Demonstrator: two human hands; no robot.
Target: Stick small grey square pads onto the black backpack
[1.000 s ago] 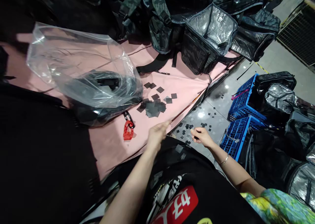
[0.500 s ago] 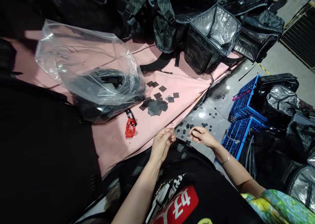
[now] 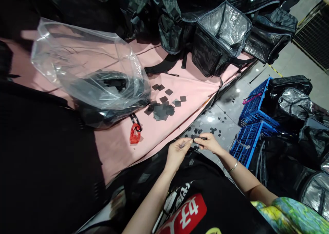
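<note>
My left hand [image 3: 178,152] is pinched closed above my lap; a thin, pale, see-through scrap shows at its fingers, too small to name. Close against it, fingertips nearly touching, my right hand [image 3: 208,143] is closed around a small black piece [image 3: 203,138], mostly covered by the fingers. Several dark square patches [image 3: 161,112] lie in a loose pile on the pink cloth [image 3: 118,158]. Left of them are a red loop [image 3: 135,133] with a black clip and a clear plastic bag [image 3: 84,55] with dark contents.
Camouflage bags with silver lining [image 3: 221,38] stand along the table's back. Blue crates [image 3: 248,143] holding more bags are on the floor at right. Small dark squares [image 3: 212,130] are scattered over the grey floor. Black material [image 3: 43,158] covers the left side.
My left hand has moved right, and my right hand slightly left, so their fingertips now come together. The view has shifted slightly; the things on the cloth lie as before.
</note>
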